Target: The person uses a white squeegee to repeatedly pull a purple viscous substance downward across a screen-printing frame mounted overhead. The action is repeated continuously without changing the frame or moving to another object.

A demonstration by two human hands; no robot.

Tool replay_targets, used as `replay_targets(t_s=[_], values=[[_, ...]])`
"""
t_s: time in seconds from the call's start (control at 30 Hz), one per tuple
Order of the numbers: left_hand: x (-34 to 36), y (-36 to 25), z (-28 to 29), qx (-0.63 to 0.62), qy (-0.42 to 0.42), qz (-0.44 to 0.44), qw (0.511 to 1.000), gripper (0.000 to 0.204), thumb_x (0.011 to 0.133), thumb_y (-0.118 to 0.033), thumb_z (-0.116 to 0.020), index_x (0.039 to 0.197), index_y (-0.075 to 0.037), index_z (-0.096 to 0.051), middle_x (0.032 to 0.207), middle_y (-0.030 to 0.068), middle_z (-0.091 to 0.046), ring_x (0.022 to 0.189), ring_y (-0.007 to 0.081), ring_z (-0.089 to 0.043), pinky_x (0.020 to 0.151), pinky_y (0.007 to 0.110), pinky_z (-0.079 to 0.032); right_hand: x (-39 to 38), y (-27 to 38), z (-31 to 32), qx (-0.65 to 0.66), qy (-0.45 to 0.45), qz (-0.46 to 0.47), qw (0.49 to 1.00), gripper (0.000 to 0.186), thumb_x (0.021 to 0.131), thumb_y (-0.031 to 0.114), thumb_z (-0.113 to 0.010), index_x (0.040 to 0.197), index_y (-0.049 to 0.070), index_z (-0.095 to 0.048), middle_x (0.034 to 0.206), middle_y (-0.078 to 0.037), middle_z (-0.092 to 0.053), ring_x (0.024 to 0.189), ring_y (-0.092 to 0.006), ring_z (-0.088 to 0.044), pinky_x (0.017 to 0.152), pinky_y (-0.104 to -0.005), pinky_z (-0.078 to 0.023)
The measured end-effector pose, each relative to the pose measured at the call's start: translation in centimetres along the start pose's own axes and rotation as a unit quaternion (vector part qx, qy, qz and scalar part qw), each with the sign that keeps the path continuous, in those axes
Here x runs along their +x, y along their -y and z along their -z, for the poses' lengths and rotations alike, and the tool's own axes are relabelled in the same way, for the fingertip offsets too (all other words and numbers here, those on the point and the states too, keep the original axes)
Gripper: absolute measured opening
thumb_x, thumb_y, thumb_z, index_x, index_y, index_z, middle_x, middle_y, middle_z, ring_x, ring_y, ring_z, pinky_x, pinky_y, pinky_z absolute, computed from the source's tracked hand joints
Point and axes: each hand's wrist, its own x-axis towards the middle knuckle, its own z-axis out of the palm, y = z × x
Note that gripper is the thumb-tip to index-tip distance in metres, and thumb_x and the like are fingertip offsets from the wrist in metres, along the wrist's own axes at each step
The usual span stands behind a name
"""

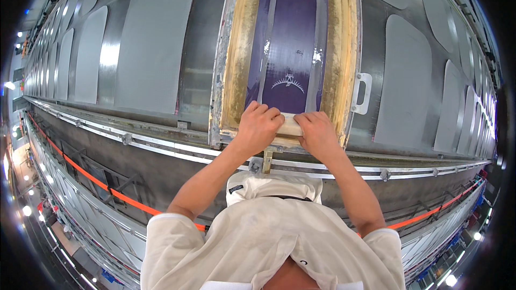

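My left hand (259, 127) and my right hand (318, 133) are both closed on a pale squeegee (290, 125), one at each end, with fingers curled over its top. The squeegee lies crosswise at the near end of a screen-printing frame (350, 37) with yellowish, stained borders. A purple area (290, 27) fills the frame's middle, bearing a pale arched emblem and small lettering, and two greyish strips run along its length. The squeegee's lower edge is hidden by my fingers and its own body.
Grey flat panels (153, 48) lie on the long metal table on the left, and more panels (404, 80) on the right. A white handle (363, 93) juts from the frame's right side. A metal rail (166, 146) runs along the table's near edge, close to my waist.
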Motion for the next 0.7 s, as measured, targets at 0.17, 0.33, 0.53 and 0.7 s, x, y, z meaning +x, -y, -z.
replay_targets(t_s=[0.17, 0.33, 0.53, 0.7], values=[[6.9, 3.6, 1.8, 0.016, 0.015, -0.005, 1.000, 0.023, 0.068, -0.014, -0.078, 0.090, -0.013, -0.072, 0.089, 0.0027, -0.068, 0.088, 0.0230, -0.066, 0.083, 0.039, -0.044, 7.0, -3.4, 4.4, -0.036, -0.012, 0.001, 0.999, 0.031, 0.071, 0.016, -0.083, 0.098, 0.010, -0.070, 0.088, -0.011, -0.070, 0.089, -0.0331, -0.065, 0.083, -0.0448, -0.050], [23.3, 12.3, 4.7, 0.067, -0.013, -0.010, 0.998, 0.023, 0.076, -0.024, -0.080, 0.094, -0.013, -0.074, 0.091, 0.0072, -0.070, 0.091, 0.0291, -0.067, 0.084, 0.043, -0.047, 22.1, -12.4, 11.4, -0.087, -0.046, -0.010, 0.995, 0.024, 0.077, 0.025, -0.082, 0.093, 0.010, -0.072, 0.083, -0.014, -0.070, 0.086, -0.0368, -0.067, 0.078, -0.0475, -0.052], [36.7, 18.9, 6.1, 0.127, 0.012, 0.009, 0.992, 0.033, 0.077, -0.036, -0.082, 0.102, -0.016, -0.076, 0.092, 0.0098, -0.074, 0.091, 0.0309, -0.071, 0.083, 0.045, -0.053, 33.7, -20.2, 16.9, -0.087, -0.021, -0.058, 0.994, 0.036, 0.079, 0.028, -0.082, 0.108, 0.008, -0.073, 0.096, -0.018, -0.074, 0.094, -0.0376, -0.070, 0.086, -0.0449, -0.055], [37.4, 19.8, 5.9, 0.085, 0.032, 0.044, 0.995, 0.030, 0.077, -0.036, -0.081, 0.101, -0.020, -0.077, 0.089, 0.0091, -0.075, 0.087, 0.0310, -0.072, 0.079, 0.045, -0.055, 34.1, -18.8, 17.6, -0.052, 0.006, -0.110, 0.993, 0.038, 0.079, 0.026, -0.082, 0.112, 0.008, -0.072, 0.099, -0.018, -0.074, 0.095, -0.0373, -0.069, 0.086, -0.0438, -0.054]])
